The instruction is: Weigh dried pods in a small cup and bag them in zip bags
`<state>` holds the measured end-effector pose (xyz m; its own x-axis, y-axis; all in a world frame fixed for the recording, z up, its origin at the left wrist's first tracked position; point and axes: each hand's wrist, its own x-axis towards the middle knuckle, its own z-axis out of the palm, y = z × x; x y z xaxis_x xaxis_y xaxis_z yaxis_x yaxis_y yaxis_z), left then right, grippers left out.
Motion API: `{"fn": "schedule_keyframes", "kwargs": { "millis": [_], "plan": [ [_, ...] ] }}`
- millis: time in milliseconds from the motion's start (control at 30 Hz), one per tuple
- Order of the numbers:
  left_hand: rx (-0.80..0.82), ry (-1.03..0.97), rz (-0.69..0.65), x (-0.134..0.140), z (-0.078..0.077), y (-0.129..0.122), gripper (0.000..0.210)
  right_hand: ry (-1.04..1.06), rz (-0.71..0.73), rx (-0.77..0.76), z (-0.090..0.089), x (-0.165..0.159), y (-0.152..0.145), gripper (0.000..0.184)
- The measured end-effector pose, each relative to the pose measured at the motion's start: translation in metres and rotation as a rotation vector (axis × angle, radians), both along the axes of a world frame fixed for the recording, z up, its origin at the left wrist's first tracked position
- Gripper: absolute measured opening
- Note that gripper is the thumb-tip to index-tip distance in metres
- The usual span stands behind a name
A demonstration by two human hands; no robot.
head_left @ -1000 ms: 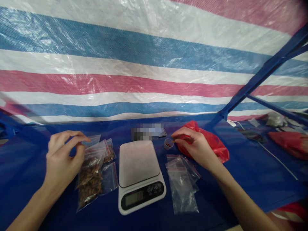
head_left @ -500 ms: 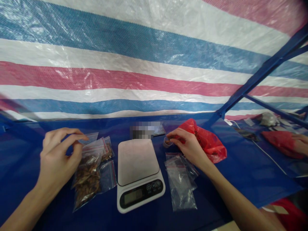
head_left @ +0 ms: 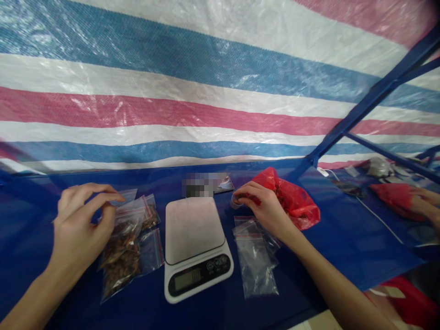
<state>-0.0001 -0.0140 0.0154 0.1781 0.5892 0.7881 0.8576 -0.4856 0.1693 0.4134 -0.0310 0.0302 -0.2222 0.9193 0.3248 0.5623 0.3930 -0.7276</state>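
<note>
My left hand (head_left: 84,224) hovers at the left with its fingers curved and thumb and index finger apart. Just beside it lies a clear zip bag (head_left: 122,256) of brown dried pieces, partly over smaller zip bags. My right hand (head_left: 263,206) has thumb and fingertips drawn together at the top of a small white cup (head_left: 237,205) with something brown inside; what they pinch is hidden. Behind that hand sits an open red plastic bag (head_left: 300,206) with brown bits in it. Between my hands stands a white kitchen scale (head_left: 194,233), its platform bare and its display lit.
Flat zip bags (head_left: 256,263) lie right of the scale on the blue table (head_left: 347,247). A dark flat object (head_left: 223,183), partly blurred out, is behind the scale. Blue metal bars (head_left: 360,105) and a striped tarp (head_left: 154,110) rise behind. Another person's hand (head_left: 424,206) touches a red bag at far right.
My right fingertips have dipped slightly further into the white cup. My left hand keeps nearly the same pose. The whole view has shifted a little.
</note>
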Motion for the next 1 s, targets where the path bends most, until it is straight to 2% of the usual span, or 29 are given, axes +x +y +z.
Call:
{"fn": "schedule_keyframes", "kwargs": {
  "millis": [200, 600, 867, 1000],
  "plan": [
    [0.024, 0.018, -0.029, -0.001, 0.0, 0.001, 0.015, -0.053, 0.018, 0.066, -0.001, 0.003, 0.0, 0.02],
    [0.017, 0.001, -0.011, 0.0, 0.002, -0.001, 0.016, -0.109, 0.073, 0.098, -0.006, 0.003, 0.001, 0.019],
    [0.006, -0.015, 0.001, 0.001, 0.001, -0.003, 0.015, 0.051, -0.041, 0.267, -0.004, -0.008, 0.002, 0.017],
    [0.015, -0.016, 0.002, 0.001, 0.001, -0.003, 0.016, 0.096, -0.055, 0.265, -0.01, -0.014, 0.008, 0.016]
  ]
}}
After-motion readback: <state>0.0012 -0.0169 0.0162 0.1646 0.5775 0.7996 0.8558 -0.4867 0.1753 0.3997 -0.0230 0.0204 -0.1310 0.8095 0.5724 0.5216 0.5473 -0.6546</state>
